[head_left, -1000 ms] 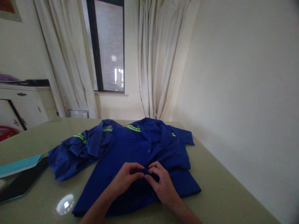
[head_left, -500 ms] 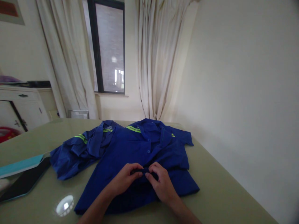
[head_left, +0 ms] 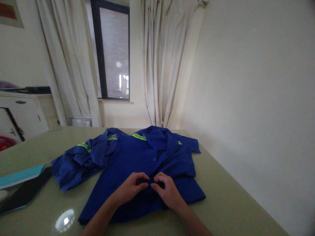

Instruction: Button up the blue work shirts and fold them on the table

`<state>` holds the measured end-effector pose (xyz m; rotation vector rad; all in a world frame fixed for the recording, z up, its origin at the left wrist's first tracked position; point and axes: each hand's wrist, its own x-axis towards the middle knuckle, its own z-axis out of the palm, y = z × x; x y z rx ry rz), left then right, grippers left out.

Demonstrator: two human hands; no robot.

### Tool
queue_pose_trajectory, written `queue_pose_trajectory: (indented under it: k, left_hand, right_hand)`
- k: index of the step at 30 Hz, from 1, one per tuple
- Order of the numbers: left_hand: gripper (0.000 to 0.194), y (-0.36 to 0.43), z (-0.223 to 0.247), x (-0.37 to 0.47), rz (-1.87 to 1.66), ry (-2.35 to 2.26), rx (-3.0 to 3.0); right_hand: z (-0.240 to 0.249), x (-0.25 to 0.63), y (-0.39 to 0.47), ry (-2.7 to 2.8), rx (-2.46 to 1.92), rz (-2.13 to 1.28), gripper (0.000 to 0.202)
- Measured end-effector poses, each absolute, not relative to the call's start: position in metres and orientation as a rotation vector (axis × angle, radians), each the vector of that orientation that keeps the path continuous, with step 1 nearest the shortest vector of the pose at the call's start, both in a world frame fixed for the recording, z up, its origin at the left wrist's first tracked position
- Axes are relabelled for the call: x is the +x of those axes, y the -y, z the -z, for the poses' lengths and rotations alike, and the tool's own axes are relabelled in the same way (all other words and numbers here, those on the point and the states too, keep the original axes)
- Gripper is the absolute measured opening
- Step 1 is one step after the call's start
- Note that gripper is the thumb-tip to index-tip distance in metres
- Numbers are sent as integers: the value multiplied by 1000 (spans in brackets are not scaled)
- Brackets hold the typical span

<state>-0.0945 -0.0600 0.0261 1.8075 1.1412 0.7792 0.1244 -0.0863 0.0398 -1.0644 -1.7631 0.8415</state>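
"How are the hands set?"

"The left hand [head_left: 130,186] and right hand [head_left: 168,190] face each other, thumbs and forefingers pinching the front of the blue shirt [head_left: 130,160], fingertips nearly meeting. It's too dark there to tell whether a fastening sits between them."

"What makes that pinch work well?"

"A light hold, I'd say: one hand steadying the cloth while the other does the fine work, both front edges level so nothing puckers. The visible button [head_left: 155,159] just beyond gives a line to match."

"And the shirt itself?"

"Spread on the table [head_left: 228,196], collar [head_left: 172,144] on the far side. Its right half is creased; smoothing that should ease any pull."

"Anything crowding it?"

"A crumpled second garment [head_left: 78,164] lies just beside it, on the left. Farther left, a light-blue mask [head_left: 22,175] and a dark flat object [head_left: 27,191] are well apart from the hands."
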Motion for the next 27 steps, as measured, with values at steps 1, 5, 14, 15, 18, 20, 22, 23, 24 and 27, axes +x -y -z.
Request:
queue_pose_trajectory:
  k: [1,5,14,15,18,20,22,23,24,27]
  left_hand:
    - [31,61,-29,-93,-779,-1141,1821]
    - [25,67,-42,-86,-783,-1107,1841]
    - [24,72,-51,-79,-805,-1062,1860]
    - [24,72,-50,-79,-807,-1060,1860]
    - [21,71,-47,-77,-826,-1060,1860]
    - [17,70,-44,-76,-844,-1059,1846]
    - [13,69,-41,-75,-876,-1058,1821]
    - [12,69,-40,-74,-901,-1062,1811]
    - [12,68,-40,-74,-929,-1070,1808]
    - [13,68,-39,-73,-1039,-1157,1873]
  right_hand:
    - [-40,125,87,1770,-1062,-853,10]
    - [-42,126,88,1802,-1071,-850,10]
    - [-38,127,87,1847,-1126,-803,8]
    - [-37,127,87,1840,-1127,-800,7]
    - [-34,127,86,1822,-1122,-784,7]
    - [-32,126,86,1813,-1114,-766,8]
    - [-32,126,87,1799,-1104,-755,10]
    - [-32,126,88,1789,-1099,-755,11]
    - [-34,126,88,1780,-1093,-763,12]
    - [-37,127,89,1765,-1077,-819,14]
